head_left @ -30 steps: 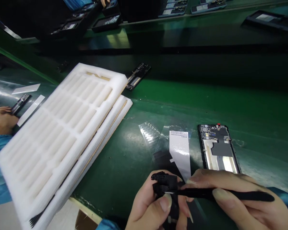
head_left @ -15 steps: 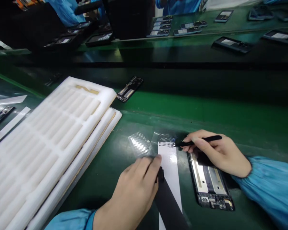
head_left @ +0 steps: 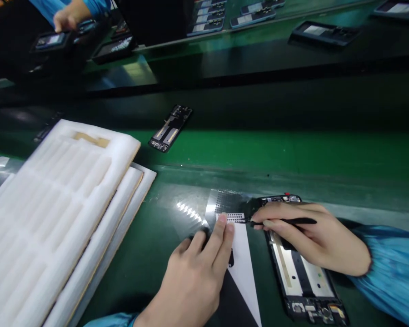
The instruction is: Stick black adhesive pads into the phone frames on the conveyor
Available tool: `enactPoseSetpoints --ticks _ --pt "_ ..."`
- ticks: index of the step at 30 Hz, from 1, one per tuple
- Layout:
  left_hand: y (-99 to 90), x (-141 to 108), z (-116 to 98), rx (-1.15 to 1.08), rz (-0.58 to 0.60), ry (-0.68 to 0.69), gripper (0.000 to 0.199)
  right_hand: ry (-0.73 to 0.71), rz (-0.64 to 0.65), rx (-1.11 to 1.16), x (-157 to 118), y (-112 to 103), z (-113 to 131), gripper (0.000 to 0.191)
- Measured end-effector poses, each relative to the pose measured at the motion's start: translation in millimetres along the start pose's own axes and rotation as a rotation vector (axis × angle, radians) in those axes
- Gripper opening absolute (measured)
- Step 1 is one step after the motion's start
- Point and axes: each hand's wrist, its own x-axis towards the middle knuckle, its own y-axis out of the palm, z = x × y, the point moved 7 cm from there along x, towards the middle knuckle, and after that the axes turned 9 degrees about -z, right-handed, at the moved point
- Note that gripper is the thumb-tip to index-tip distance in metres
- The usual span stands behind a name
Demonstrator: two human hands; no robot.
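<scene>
My left hand [head_left: 194, 272] lies flat on a white film strip [head_left: 241, 259], its fingertips close to the strip's dotted end. A black backing sheet [head_left: 233, 304] lies under the strip's lower part. My right hand [head_left: 310, 236] holds black tweezers [head_left: 286, 221], their tip at the dotted end. Below that hand, a disassembled phone [head_left: 303, 272] lies with its inner frame showing, partly hidden by the hand. A clear sheet with a dotted pattern [head_left: 225, 202] lies just beyond the strip.
A stack of white foam trays [head_left: 71, 200] fills the left side. A bare phone frame with circuit board [head_left: 170, 128] lies beyond them on the green bench [head_left: 293, 154]. A co-worker's hand [head_left: 66, 18] and rows of phones [head_left: 207, 22] are at the far bench.
The view has shifted, moving the foam trays and phone frame left and up. My left fingers have moved forward along the strip, and the right hand has moved slightly nearer the phone.
</scene>
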Motion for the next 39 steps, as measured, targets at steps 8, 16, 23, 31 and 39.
enactPoseSetpoints --ticks 8,16,23,31,39 --pt "-1.3 0.2 0.1 -0.02 0.013 0.01 0.067 0.014 0.049 -0.015 6.1 1.0 7.9 0.02" --pt "-2.4 1.6 1.0 -0.027 -0.005 0.015 0.065 0.032 0.086 0.002 13.6 4.8 8.2 0.025" --pt "-2.9 -1.6 0.5 0.006 0.007 -0.008 0.062 0.022 0.019 0.008 5.9 6.6 9.3 0.026" --pt "-1.2 -1.5 -1.6 0.032 0.028 -0.001 0.063 -0.099 0.026 -0.023 1.3 10.1 21.1 0.025" --pt "-2.6 0.2 -0.5 0.015 0.017 -0.016 0.06 0.069 -0.086 0.058 -6.8 11.8 10.5 0.034"
